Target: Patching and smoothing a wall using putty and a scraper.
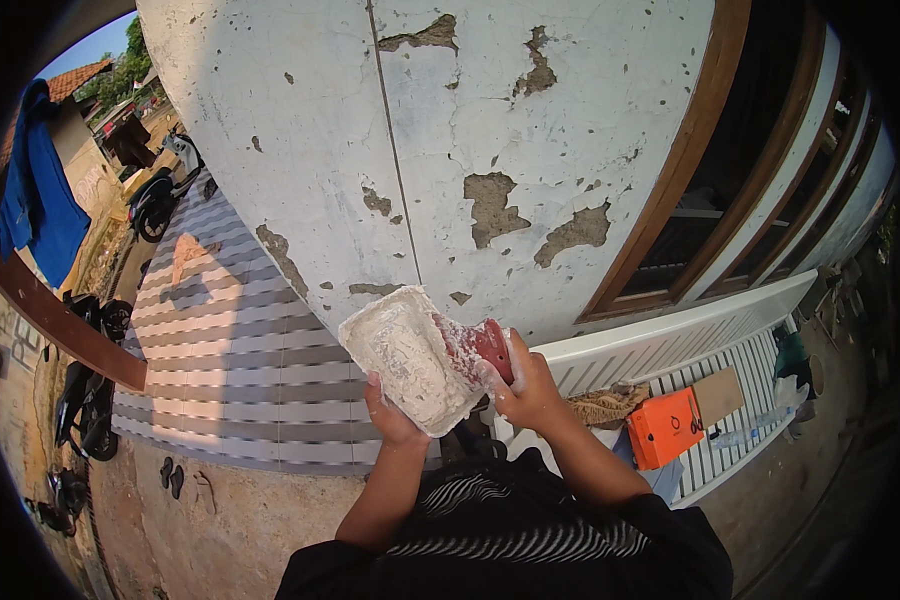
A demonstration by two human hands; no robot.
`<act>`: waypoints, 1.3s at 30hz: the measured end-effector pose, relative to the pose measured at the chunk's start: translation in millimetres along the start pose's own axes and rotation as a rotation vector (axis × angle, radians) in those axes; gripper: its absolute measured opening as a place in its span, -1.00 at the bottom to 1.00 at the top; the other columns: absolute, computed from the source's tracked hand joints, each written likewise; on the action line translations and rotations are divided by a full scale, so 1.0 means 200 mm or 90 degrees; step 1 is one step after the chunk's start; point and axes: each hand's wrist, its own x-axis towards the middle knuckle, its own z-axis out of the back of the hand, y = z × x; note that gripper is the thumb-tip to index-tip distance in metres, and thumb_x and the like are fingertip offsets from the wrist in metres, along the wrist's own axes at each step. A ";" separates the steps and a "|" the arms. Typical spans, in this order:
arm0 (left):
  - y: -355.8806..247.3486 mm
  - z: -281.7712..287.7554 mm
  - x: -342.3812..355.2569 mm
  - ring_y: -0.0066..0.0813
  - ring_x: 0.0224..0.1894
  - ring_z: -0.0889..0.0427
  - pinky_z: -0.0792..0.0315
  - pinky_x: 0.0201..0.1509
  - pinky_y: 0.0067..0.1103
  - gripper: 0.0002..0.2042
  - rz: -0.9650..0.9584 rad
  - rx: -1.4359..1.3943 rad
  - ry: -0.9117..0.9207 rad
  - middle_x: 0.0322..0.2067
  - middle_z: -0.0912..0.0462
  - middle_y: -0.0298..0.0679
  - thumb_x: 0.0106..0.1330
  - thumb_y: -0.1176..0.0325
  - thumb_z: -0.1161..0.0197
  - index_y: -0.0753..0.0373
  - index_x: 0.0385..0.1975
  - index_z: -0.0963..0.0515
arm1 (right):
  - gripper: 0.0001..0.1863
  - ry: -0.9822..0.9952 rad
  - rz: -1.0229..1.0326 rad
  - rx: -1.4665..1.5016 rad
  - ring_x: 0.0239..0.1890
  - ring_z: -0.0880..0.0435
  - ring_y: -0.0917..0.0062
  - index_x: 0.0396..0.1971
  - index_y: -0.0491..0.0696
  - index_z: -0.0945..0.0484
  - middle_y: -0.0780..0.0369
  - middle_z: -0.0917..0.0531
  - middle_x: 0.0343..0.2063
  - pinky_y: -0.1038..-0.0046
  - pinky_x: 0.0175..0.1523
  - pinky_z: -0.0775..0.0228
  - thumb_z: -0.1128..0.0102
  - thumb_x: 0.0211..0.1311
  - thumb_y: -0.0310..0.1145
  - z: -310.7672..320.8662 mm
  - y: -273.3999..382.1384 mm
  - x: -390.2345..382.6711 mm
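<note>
A shallow rectangular container (434, 412) full of off-white putty (400, 345) is held in front of my body. My left hand (393, 412) is closed on its near left edge, thumb along the side. In my right hand (527, 385) is a red putty scraper (488, 343), its wide end smeared with putty and resting at the container's right side. White residue coats my right fingers. Beyond stands a white wall (310, 130) with flaked patches (495, 208) of bare grey plaster.
A white slatted bench (685, 350) stands at the right under wood-framed windows (660, 200), holding an orange box (664, 428) and a patterned cloth (607, 403). Striped floor tiles (260, 400) lie left, with sandals (173, 477) near their edge. Motorbikes (160, 190) and a blue cloth (45, 200) are farther left.
</note>
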 end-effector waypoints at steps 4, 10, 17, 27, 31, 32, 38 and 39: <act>-0.03 -0.03 0.02 -0.05 0.25 -0.29 -0.26 0.28 -0.15 -0.21 -0.002 -0.038 -0.022 0.25 -0.20 -0.01 0.20 -0.14 0.02 0.24 0.33 0.00 | -0.66 -0.025 -0.022 0.048 -0.36 -0.63 0.50 -0.02 -0.22 -0.35 0.06 -0.63 -0.42 0.47 -0.20 -0.43 -0.09 0.22 -0.45 0.00 -0.01 0.01; 0.00 0.02 0.01 -0.07 0.21 -0.35 -0.31 0.24 -0.16 -0.31 -0.026 -0.074 0.022 0.22 -0.28 -0.08 0.26 -0.11 0.07 0.19 0.31 -0.10 | -0.69 0.025 0.019 -0.044 -0.48 -0.66 0.24 -0.10 -0.24 -0.36 0.01 -0.61 -0.51 0.36 -0.33 -0.45 -0.11 0.21 -0.41 0.04 0.05 0.01; 0.00 -0.05 -0.01 -0.15 0.16 -0.40 -0.31 0.22 -0.23 -0.37 -0.076 0.003 -0.096 0.16 -0.35 -0.11 0.30 -0.10 0.10 0.20 0.26 -0.17 | -0.75 0.029 0.258 -0.234 -0.58 -0.59 0.16 -0.26 -0.23 -0.44 0.07 -0.57 -0.59 0.27 -0.48 -0.44 -0.19 0.07 -0.45 -0.04 0.03 -0.01; 0.07 -0.08 0.02 -0.18 0.16 -0.36 -0.27 0.21 -0.30 -0.34 -0.030 0.058 -0.203 0.18 -0.32 -0.14 0.35 -0.19 0.21 0.19 0.27 -0.14 | -0.76 0.177 0.266 -0.124 -0.57 -0.59 0.10 -0.30 -0.25 -0.38 0.01 -0.57 -0.60 0.23 -0.45 -0.45 -0.17 0.15 -0.41 -0.11 0.05 -0.07; 0.11 -0.01 0.06 -0.20 0.17 -0.37 -0.27 0.22 -0.32 -0.36 -0.037 0.053 -0.190 0.19 -0.32 -0.15 0.39 -0.18 0.26 0.20 0.27 -0.15 | -0.70 0.137 0.180 -0.082 -0.54 -0.58 0.03 -0.22 -0.28 -0.33 -0.03 -0.56 -0.58 0.22 -0.43 -0.45 -0.16 0.16 -0.41 -0.12 0.04 -0.10; 0.11 0.01 0.07 -0.21 0.17 -0.36 -0.26 0.23 -0.32 -0.37 -0.034 0.069 -0.180 0.19 -0.31 -0.15 0.40 -0.17 0.27 0.20 0.28 -0.16 | -0.68 0.131 0.149 -0.058 -0.52 -0.58 0.00 -0.18 -0.29 -0.32 -0.05 -0.57 -0.56 0.24 -0.43 -0.45 -0.15 0.17 -0.42 -0.12 0.03 -0.10; 0.09 -0.01 0.10 -0.18 0.25 -0.29 -0.20 0.31 -0.31 -0.35 -0.032 0.072 -0.179 0.23 -0.28 -0.14 0.40 -0.18 0.27 0.20 0.31 -0.10 | -0.62 0.017 0.029 0.119 -0.34 -0.65 0.26 0.01 -0.27 -0.28 0.00 -0.63 -0.37 0.39 -0.19 -0.43 -0.06 0.24 -0.46 -0.07 0.00 -0.07; 0.07 -0.02 0.10 -0.18 0.25 -0.29 -0.20 0.31 -0.31 -0.35 -0.032 0.073 -0.175 0.23 -0.28 -0.14 0.40 -0.18 0.27 0.20 0.31 -0.10 | -0.60 -0.029 0.006 0.175 -0.28 -0.65 0.31 0.05 -0.25 -0.27 0.00 -0.64 -0.32 0.41 -0.14 -0.41 -0.05 0.26 -0.46 -0.05 0.00 -0.05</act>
